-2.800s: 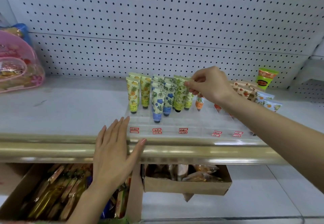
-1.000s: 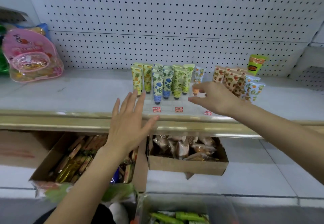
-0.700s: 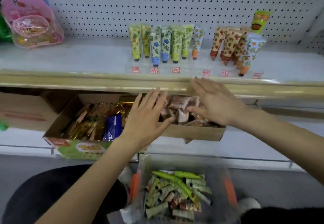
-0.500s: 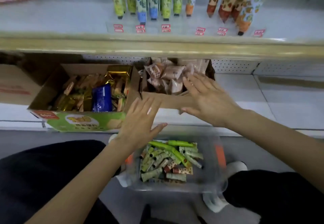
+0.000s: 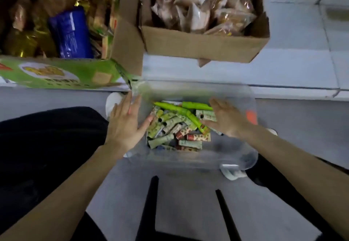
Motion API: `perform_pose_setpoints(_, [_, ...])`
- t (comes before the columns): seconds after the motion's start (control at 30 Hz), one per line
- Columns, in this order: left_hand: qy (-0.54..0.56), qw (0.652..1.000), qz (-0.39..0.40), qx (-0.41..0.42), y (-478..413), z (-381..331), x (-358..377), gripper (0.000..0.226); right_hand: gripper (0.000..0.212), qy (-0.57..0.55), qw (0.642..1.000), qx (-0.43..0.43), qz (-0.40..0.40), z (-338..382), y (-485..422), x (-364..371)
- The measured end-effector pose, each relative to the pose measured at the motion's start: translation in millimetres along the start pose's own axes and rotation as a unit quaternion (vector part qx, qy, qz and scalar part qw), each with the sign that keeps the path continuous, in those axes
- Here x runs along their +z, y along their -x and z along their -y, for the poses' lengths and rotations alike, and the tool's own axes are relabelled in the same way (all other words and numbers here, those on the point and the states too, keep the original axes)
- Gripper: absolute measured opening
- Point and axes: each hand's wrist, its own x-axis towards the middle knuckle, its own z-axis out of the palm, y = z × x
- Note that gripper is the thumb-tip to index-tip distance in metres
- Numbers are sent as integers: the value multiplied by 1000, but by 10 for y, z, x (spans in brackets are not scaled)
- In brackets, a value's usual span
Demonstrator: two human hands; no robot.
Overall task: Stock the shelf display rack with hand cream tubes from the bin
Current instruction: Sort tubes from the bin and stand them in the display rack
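A clear plastic bin (image 5: 236,157) stands on the floor between my knees. In it lies a heap of several small patterned hand cream tubes (image 5: 175,127), with two long green tubes (image 5: 181,110) on top. My left hand (image 5: 126,125) hovers with straight fingers over the bin's left rim and holds nothing. My right hand (image 5: 226,118) reaches into the right side of the bin with fingers spread, just above the tubes, and holds nothing. The display rack is out of view.
On the low shelf beyond the bin stand a green carton (image 5: 56,72) of gold and blue snack packs and a brown cardboard box (image 5: 204,48) of wrapped buns. My dark-trousered legs flank the bin. Two black bars (image 5: 149,203) cross the floor in front.
My gaze has dropped from the shelf rack to the bin on the floor. Both hands have come down from the shelf edge, and my right hand has reached in over the tubes.
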Motion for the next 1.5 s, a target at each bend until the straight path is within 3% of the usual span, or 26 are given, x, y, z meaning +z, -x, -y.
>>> perform_pose_setpoints(0.2, [46,999,-26,-9,-116,136,427,81,97,-121,982,95,107,-427,-380,549])
perform_pose_setpoints(0.33, [106,992,-68,-7,-131,149,612,80,122,-193,970,113,97,-585,-523,806])
perform_pose_setpoints(0.43, [168,981,-100,-14,-123,137,670,81,98,-229,958,138,101,-624,-598,957])
perform_pose_setpoints(0.53, [199,973,-112,-8,-133,131,681,82,99,-266,952,140,61,-662,-711,1082])
perform_pose_setpoints(0.67, [195,974,-112,-8,-136,107,676,83,69,-248,959,136,12,-715,-822,1189])
perform_pose_setpoints(0.77, [199,973,-113,-6,-107,61,687,80,63,-216,968,129,16,-718,-852,1231])
perform_pose_setpoints(0.93, [246,963,-114,-2,-77,-240,753,78,48,-188,968,151,-64,-840,-874,1285])
perform_pose_setpoints(1.23, [306,946,-104,-3,-70,-330,836,78,30,-184,970,150,-51,-874,-706,1394])
perform_pose_setpoints(1.37, [320,942,-97,-14,-69,-336,825,76,28,-310,934,163,-64,-659,-642,1248])
perform_pose_setpoints(1.43, [335,937,-95,-16,-73,-329,823,76,22,-447,881,148,-43,-465,-563,1108])
perform_pose_setpoints(1.5, [361,928,-91,-21,-78,-325,823,76,28,-574,806,145,15,-265,-474,993])
